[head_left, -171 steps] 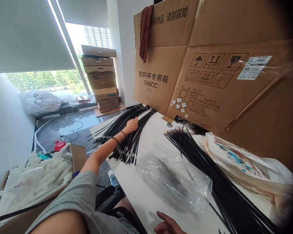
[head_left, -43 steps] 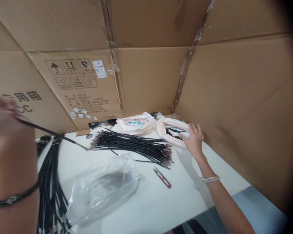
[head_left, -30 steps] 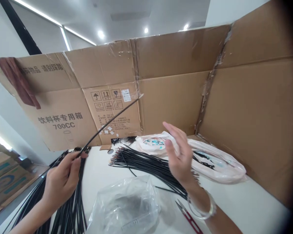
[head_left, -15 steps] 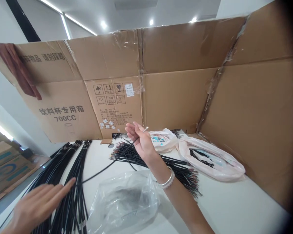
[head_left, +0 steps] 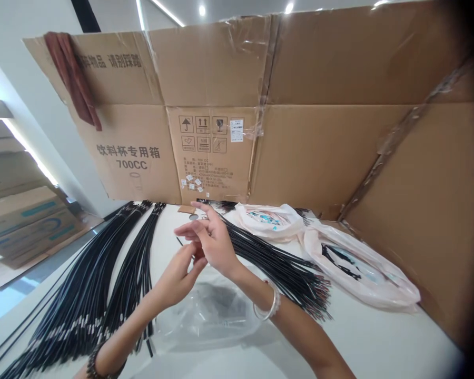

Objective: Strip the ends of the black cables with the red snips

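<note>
Working one cable (head_left: pixel 179 240), as judged | it shows between your hands where they meet | your left hand (head_left: pixel 181 275): fingers curled narrow, grip hidden, cannot tell | your right hand (head_left: pixel 217 245): fingers extended, hold unclear | next move calls, likely, for steady fingertip control

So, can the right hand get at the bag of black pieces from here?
Probably yes: the bag lies open, nothing seems to cover it, and the right hand could pass above the low-lying cables between. It would first have to come away from the left hand.
</note>
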